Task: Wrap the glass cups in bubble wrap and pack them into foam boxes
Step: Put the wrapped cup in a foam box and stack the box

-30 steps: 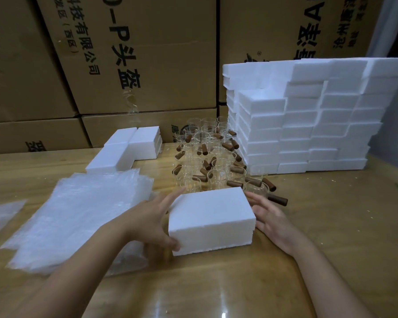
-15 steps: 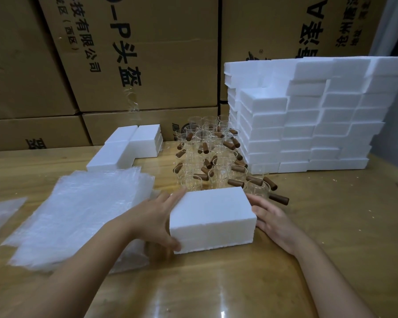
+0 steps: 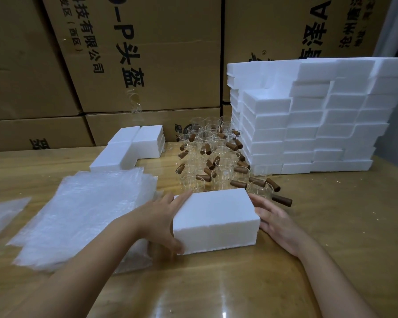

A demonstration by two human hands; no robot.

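Foam box (image 3: 214,216) up front is plain white, same white as the stack (image 3: 308,125) on the right and the blocks (image 3: 129,148) back left. Cups (image 3: 218,149) are clear glass, handles (image 3: 282,200) dark brown. Bubble wrap (image 3: 83,207) is see-through, whitish, with a dotted bubble pattern. Table (image 3: 331,226) is honey-tan wood grain, and the cartons (image 3: 170,72) are kraft brown with black print.

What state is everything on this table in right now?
Box: closed, flat on the table, between both hands.
Left hand: fingers straight, pressing the box's left end.
Right hand: fingers relaxed, touching the box's right end.
Cups: unwrapped, upright, clustered.
Bubble wrap: loose sheets, piled flat.
Foam stack: closed boxes, stacked in a wall.
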